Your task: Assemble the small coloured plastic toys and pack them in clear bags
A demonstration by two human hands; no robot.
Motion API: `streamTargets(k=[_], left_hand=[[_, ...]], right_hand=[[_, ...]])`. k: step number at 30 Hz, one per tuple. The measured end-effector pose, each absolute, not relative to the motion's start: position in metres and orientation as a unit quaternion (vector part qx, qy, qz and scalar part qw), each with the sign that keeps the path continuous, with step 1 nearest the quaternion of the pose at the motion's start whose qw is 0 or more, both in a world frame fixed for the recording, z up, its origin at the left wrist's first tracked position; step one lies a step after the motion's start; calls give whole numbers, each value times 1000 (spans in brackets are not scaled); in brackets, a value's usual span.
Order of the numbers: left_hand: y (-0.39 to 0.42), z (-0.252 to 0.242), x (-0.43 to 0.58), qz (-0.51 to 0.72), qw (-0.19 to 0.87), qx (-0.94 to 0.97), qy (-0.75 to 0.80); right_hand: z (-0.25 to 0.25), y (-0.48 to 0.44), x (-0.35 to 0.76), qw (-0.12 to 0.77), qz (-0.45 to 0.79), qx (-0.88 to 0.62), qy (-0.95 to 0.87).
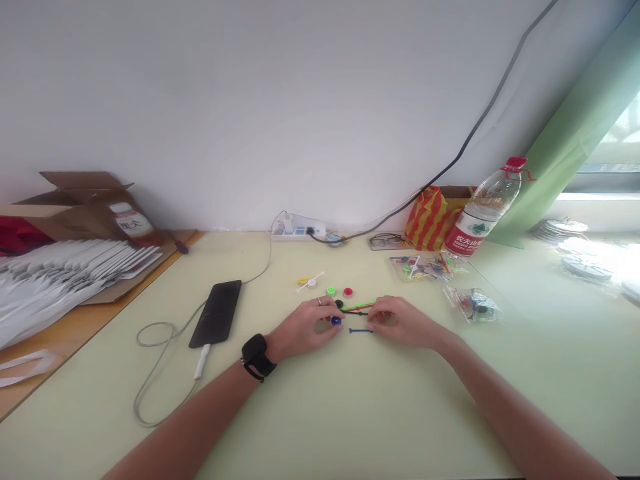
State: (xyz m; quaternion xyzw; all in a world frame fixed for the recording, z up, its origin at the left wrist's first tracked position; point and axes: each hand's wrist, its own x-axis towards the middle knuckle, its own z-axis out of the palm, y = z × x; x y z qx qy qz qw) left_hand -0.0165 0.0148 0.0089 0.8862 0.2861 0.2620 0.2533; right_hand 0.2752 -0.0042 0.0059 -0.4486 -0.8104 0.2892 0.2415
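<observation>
My left hand (313, 325) has its thumb and forefinger closed round a small blue round plastic piece (336, 321). Beside those fingers lies a black round piece (339, 304). My right hand (397, 321) is pinched at the right end of a thin blue arrow-shaped stick (359, 331); its fingertips partly hide that end. Between both hands, a green stick (365, 305), a red stick (353, 309) and a black stick (356, 313) lie close together. Just beyond are a green round piece (331, 291) and a red round piece (348, 293).
Farther back lie a white spinner (311, 283) and a yellow piece (303, 281). Bags of parts (423, 268) (475, 305) and a large water bottle (483, 212) stand or lie right. A charging phone (216, 313) is left; a power strip (299, 229) sits by the wall.
</observation>
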Motion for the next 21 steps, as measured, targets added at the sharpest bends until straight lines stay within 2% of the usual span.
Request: streamTargets(k=[9, 14, 21], left_hand=[[19, 10, -13, 338, 295, 843, 296], [18, 9, -9, 347, 389, 787, 332], [17, 4, -4, 377, 439, 739, 345]], right_hand=[[17, -11, 273, 185, 299, -421, -836], [20, -21, 261, 222, 362, -415, -805], [23, -23, 257, 284, 416, -431, -749]])
